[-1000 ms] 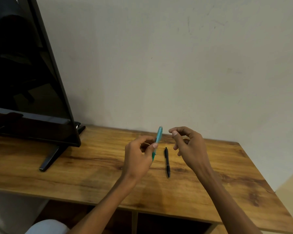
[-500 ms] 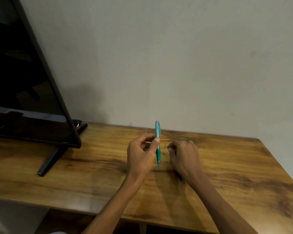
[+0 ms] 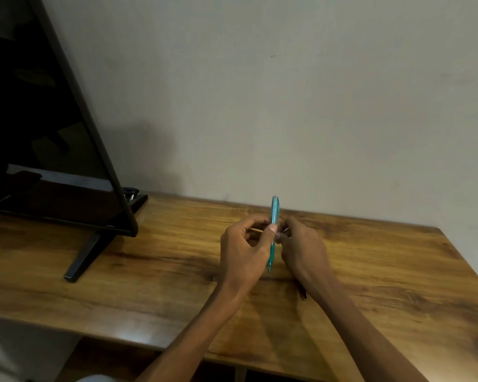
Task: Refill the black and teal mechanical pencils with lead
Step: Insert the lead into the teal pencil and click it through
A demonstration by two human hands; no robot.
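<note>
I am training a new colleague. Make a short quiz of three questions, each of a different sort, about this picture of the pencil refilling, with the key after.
1. True or false: the left hand holds the teal pencil roughly upright.
2. Where is the black pencil? A) on the table, mostly hidden under the right hand; B) standing against the television; C) held in the left hand.
3. Fill in: the television stands at the table's ____ side.

Key: 1 true; 2 A; 3 left.
</note>
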